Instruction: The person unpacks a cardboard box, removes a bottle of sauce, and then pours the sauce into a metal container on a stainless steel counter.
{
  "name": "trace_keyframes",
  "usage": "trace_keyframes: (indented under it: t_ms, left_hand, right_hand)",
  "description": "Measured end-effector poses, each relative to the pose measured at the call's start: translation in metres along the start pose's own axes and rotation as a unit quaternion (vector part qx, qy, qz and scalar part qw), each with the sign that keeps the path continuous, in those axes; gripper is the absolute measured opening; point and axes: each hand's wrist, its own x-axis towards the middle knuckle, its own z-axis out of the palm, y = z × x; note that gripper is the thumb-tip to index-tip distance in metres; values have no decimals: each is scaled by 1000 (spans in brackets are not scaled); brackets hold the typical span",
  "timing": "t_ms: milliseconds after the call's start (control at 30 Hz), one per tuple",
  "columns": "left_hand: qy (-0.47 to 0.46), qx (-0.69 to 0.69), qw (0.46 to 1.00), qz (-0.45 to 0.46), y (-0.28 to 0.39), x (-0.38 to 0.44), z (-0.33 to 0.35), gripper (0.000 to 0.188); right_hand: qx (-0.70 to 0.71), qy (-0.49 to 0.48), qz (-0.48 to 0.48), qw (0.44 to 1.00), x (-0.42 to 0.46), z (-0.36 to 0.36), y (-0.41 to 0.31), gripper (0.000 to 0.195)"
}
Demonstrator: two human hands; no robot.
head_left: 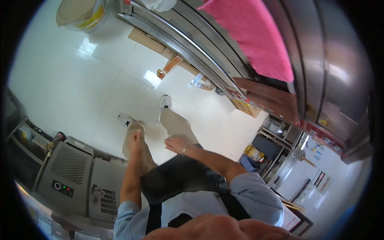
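Note:
My left hand (pixel 136 142) hangs in front of my left thigh with its fingers curled in, and nothing shows in it. Over the other thigh is my right hand (pixel 176 145), loosely closed, with a bracelet (pixel 185 149) at the wrist; I see no object in it either. Both hands are apart from the equipment around me. I wear a dark apron (pixel 177 174) over beige trousers (pixel 177 124). Both white shoes (pixel 165 102) are on the pale tiled floor (pixel 99 81), one ahead of the other.
On the right, a steel oven-like unit (pixel 309 60) carries a long handle bar (pixel 192 45), a pink towel (pixel 255 36) and a brown cloth (pixel 270 97). A clear plastic bottle (pixel 205 86) lies below. A tub (pixel 100 18) stands far left; a vented metal unit (pixel 67 165) is near left.

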Motion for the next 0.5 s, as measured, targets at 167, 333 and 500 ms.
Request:
trace_keyframes:
  t_ms: [167,333,500]
  left_hand:
    - [42,-98,988,-110,-169,-118,-113,46]
    - [-113,-171,886,-415,-169,-263,-164,48]
    - [-113,-205,893,-384,-136,-276,-161,50]
  right_hand:
    - [-21,-67,182,981,-83,-47,-45,23]
    - [115,62,247,960,-131,-71,-87,26]
    - [134,113,213,961,-154,-55,-106,25]
